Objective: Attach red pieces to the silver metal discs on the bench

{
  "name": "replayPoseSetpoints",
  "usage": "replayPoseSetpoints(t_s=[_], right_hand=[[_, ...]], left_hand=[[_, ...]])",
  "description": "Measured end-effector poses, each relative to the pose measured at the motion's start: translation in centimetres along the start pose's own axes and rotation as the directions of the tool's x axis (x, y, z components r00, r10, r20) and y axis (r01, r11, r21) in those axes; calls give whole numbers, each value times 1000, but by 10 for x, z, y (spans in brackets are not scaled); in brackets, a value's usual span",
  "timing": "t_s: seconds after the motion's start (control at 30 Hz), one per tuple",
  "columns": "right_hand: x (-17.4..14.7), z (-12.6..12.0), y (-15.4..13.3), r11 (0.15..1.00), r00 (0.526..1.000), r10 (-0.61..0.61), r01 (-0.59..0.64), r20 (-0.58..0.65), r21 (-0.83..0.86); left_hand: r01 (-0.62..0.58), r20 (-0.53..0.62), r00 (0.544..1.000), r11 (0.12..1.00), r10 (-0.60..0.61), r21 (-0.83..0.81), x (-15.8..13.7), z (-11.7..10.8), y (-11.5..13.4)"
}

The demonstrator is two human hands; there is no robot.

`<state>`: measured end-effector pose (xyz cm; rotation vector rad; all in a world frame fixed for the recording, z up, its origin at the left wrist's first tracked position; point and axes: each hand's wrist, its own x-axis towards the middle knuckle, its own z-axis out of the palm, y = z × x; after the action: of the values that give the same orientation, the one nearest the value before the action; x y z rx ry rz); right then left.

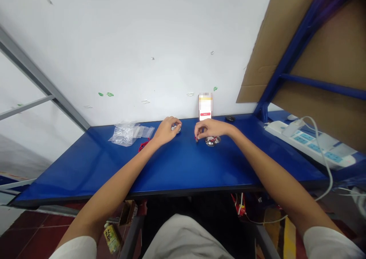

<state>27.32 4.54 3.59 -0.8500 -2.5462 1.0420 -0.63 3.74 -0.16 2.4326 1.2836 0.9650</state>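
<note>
My left hand (167,130) is closed at the back of the blue table, its fingers curled round a small whitish round piece (178,129), mostly covered by the fingers. To its right, my right hand (211,128) pinches a tiny red and dark piece (196,139), held just at the tabletop; its kind is too small to tell. Partly under my right hand lie shiny silver round dishes (211,142) with something red in them. A red cord (143,144) lies beside my left wrist.
A phone (205,107) leans upright against the wall behind my right hand. Clear plastic bags (124,134) lie at the back left. A black round object (230,118) sits at the back right, and a white power strip (310,143) with a cable runs along the right.
</note>
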Motion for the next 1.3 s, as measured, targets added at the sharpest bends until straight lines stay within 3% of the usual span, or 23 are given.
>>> replayPoseSetpoints(t_s=[0.1, 0.17, 0.27, 0.37, 0.47, 0.63, 0.77, 0.87, 0.93, 1.03, 1.1, 1.17, 1.23, 1.3], right_hand=[[10, 16, 0, 999, 978, 10, 2, -208, 54], [16, 27, 1, 993, 952, 61, -28, -300, 114], [23, 38, 2, 973, 910, 134, -46, -394, 225], [26, 43, 1, 950, 889, 162, -24, -428, 310], [26, 44, -1, 943, 884, 133, 27, -447, 333], [27, 50, -3, 950, 881, 148, 0, -450, 311], [28, 57, -4, 989, 838, 112, -44, -534, 139], [28, 59, -6, 989, 786, 82, -139, -613, -46], [28, 58, -7, 981, 775, 80, -174, -627, -89], [26, 56, -8, 985, 797, 92, -163, -597, -65], [25, 57, -9, 993, 826, 84, -116, -557, -23], [25, 60, -10, 998, 857, 59, -46, -512, 38], [25, 64, -12, 994, 876, 33, 23, -482, 109], [27, 67, -14, 981, 880, 16, 79, -475, 180]], left_hand=[[29, 141, 990, 974, 4, -225, -2, 1, 17], [16, 62, 998, 977, -3, -214, -5, 1, 24], [-138, -131, 981, 989, 144, 56, -10, -4, 26], [-375, 8, 920, 872, 393, 314, -12, -11, 22], [-438, 84, 892, 802, 444, 405, -11, -11, 18], [-392, 83, 914, 807, 398, 443, -11, 1, 21], [-288, 6, 952, 893, 305, 347, -8, -5, 29], [-227, 95, 971, 969, 218, 102, -5, -38, 26], [-113, 246, 963, 994, 109, 1, -6, -70, 16], [125, 439, 883, 985, -164, 118, -9, -112, -2], [201, 460, 842, 955, -281, 217, -12, -127, -9], [189, 412, 873, 960, -261, 207, -13, -130, -9], [133, 313, 937, 986, -158, 100, -11, -123, -1], [88, 219, 973, 996, -79, -31, -9, -109, 11]])
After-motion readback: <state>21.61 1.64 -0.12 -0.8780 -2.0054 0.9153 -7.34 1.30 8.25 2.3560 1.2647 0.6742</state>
